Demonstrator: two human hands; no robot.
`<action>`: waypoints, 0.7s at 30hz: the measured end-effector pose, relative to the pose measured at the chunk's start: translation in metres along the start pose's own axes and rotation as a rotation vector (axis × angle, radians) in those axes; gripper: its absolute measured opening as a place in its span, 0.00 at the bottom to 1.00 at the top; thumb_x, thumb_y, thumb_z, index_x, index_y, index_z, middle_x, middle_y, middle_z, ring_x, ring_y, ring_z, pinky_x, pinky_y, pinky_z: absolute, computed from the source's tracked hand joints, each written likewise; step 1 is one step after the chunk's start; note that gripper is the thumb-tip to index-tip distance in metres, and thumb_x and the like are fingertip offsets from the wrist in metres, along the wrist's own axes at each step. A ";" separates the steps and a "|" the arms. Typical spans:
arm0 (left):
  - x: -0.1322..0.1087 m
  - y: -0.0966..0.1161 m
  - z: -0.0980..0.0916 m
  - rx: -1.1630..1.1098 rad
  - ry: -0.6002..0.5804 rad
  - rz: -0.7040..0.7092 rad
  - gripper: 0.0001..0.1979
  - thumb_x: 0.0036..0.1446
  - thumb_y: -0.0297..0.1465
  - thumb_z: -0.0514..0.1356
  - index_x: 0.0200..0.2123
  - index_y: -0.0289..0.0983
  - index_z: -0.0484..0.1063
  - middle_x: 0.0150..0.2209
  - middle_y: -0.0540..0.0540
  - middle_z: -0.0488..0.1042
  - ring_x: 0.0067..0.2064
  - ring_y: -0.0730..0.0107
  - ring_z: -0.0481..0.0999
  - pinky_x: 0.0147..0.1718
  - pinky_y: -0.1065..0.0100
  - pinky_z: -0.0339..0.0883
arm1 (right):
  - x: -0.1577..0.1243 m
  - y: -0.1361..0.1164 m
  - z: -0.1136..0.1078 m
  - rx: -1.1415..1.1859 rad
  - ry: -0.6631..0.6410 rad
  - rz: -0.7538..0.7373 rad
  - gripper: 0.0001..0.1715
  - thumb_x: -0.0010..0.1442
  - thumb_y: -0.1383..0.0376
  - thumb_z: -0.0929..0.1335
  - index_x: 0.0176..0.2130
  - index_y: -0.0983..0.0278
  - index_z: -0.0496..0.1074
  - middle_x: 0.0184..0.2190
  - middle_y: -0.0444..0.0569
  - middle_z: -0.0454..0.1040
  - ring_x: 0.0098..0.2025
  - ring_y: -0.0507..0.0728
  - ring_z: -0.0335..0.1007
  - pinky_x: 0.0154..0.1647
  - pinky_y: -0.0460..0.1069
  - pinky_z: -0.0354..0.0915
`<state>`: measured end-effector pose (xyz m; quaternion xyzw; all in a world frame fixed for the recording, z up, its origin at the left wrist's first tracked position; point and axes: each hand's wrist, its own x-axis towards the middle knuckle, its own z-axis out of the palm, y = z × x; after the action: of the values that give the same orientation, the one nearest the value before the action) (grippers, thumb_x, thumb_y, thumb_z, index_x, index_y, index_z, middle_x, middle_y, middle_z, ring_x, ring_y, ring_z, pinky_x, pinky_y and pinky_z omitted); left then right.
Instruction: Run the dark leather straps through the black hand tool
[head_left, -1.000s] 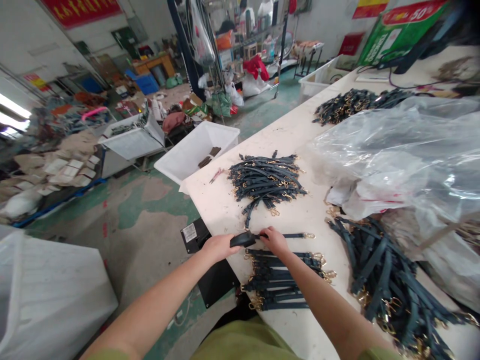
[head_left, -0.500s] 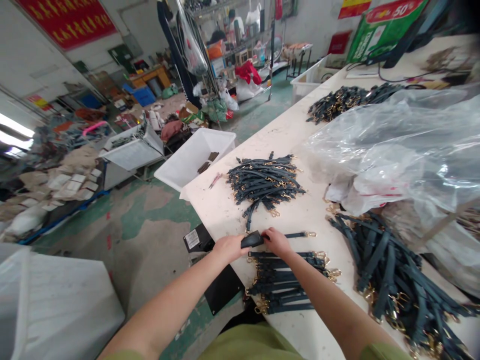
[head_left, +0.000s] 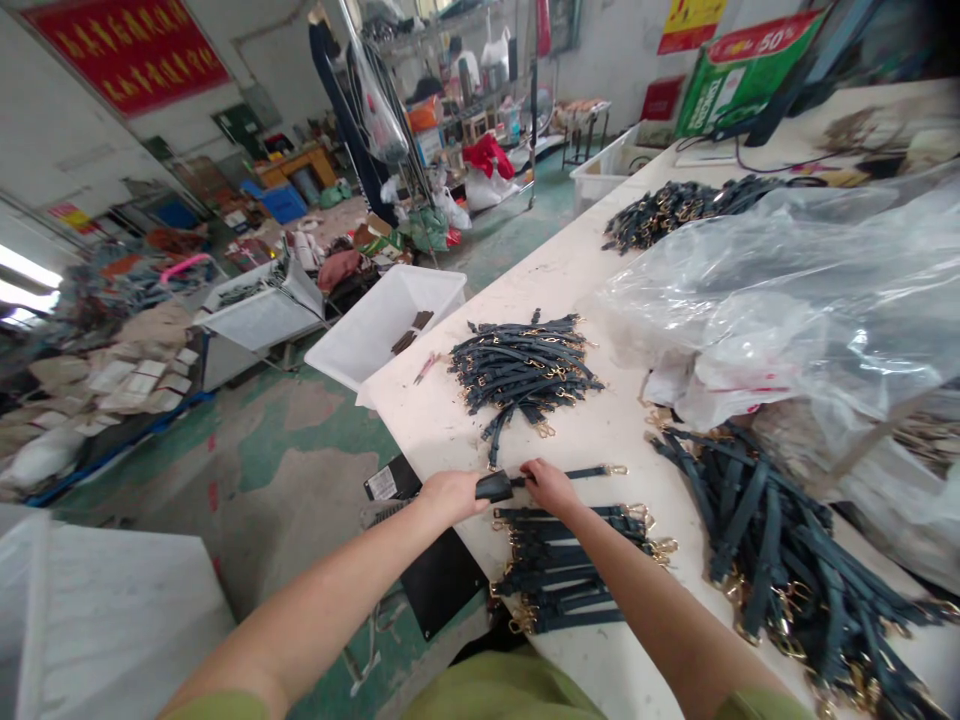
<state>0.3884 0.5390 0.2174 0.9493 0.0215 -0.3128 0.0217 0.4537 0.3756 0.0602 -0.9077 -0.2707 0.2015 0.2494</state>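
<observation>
My left hand [head_left: 456,494] is closed around a short, wide black piece [head_left: 493,487] whose exact kind I cannot make out. My right hand [head_left: 549,486] pinches a narrow dark blue strap [head_left: 589,472] just beside it. That strap runs out to the right and ends in a gold clasp [head_left: 618,470] on the table. Close below my hands lies a row of similar straps [head_left: 559,555] with gold hooks, partly covered by my right forearm. Beyond my hands sits a heap of dark straps [head_left: 525,362] with gold hardware.
A larger strap pile [head_left: 772,530] lies at the right, under the edge of a clear plastic sheet [head_left: 817,290]. More straps [head_left: 675,212] are heaped farther back on the white table [head_left: 547,270]. Pink-handled snips [head_left: 426,367] lie near its left edge, beside a white bin [head_left: 337,345].
The black piece and the right hand have come slightly apart, with a bit of strap now showing between them. The view has shifted a little.
</observation>
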 end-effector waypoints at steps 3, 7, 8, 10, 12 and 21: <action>0.002 -0.007 0.008 -0.011 0.053 0.018 0.21 0.47 0.47 0.49 0.42 0.45 0.66 0.36 0.47 0.74 0.37 0.60 0.72 0.35 0.64 0.65 | 0.000 0.000 0.000 0.000 0.008 -0.006 0.13 0.54 0.66 0.60 0.41 0.61 0.64 0.40 0.47 0.66 0.39 0.51 0.62 0.37 0.43 0.52; 0.000 -0.024 0.023 -0.078 0.069 -0.026 0.21 0.47 0.49 0.48 0.41 0.46 0.67 0.36 0.48 0.74 0.36 0.63 0.73 0.31 0.68 0.65 | 0.001 0.000 0.001 -0.019 0.015 -0.010 0.13 0.54 0.66 0.60 0.40 0.61 0.65 0.39 0.46 0.66 0.38 0.51 0.62 0.36 0.43 0.52; -0.002 -0.028 0.027 -0.089 0.068 -0.042 0.22 0.47 0.49 0.48 0.40 0.45 0.67 0.35 0.48 0.74 0.36 0.63 0.73 0.30 0.68 0.65 | 0.001 -0.001 0.001 -0.026 0.014 -0.004 0.12 0.54 0.66 0.59 0.40 0.61 0.65 0.39 0.46 0.66 0.38 0.51 0.62 0.35 0.44 0.52; -0.005 -0.035 0.032 -0.100 0.077 -0.065 0.22 0.47 0.50 0.47 0.40 0.45 0.67 0.35 0.48 0.74 0.36 0.63 0.73 0.30 0.69 0.65 | 0.001 -0.003 0.002 -0.041 0.012 0.010 0.12 0.54 0.66 0.60 0.40 0.61 0.65 0.38 0.46 0.66 0.37 0.50 0.62 0.34 0.44 0.51; -0.009 -0.039 0.035 -0.112 0.086 -0.079 0.22 0.47 0.50 0.48 0.40 0.45 0.68 0.35 0.48 0.74 0.37 0.64 0.72 0.31 0.69 0.64 | 0.001 -0.004 0.001 -0.052 0.003 0.018 0.12 0.54 0.65 0.60 0.40 0.61 0.65 0.38 0.46 0.66 0.37 0.50 0.62 0.34 0.44 0.51; -0.056 -0.067 0.032 -0.235 0.120 -0.147 0.23 0.49 0.48 0.48 0.46 0.47 0.64 0.40 0.49 0.72 0.40 0.65 0.71 0.32 0.71 0.62 | 0.005 -0.021 -0.012 -0.233 -0.118 -0.072 0.11 0.52 0.60 0.63 0.37 0.62 0.66 0.36 0.47 0.64 0.36 0.52 0.61 0.33 0.45 0.52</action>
<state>0.3204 0.6025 0.2229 0.9531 0.1290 -0.2514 0.1085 0.4557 0.3897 0.0800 -0.9068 -0.3388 0.2128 0.1327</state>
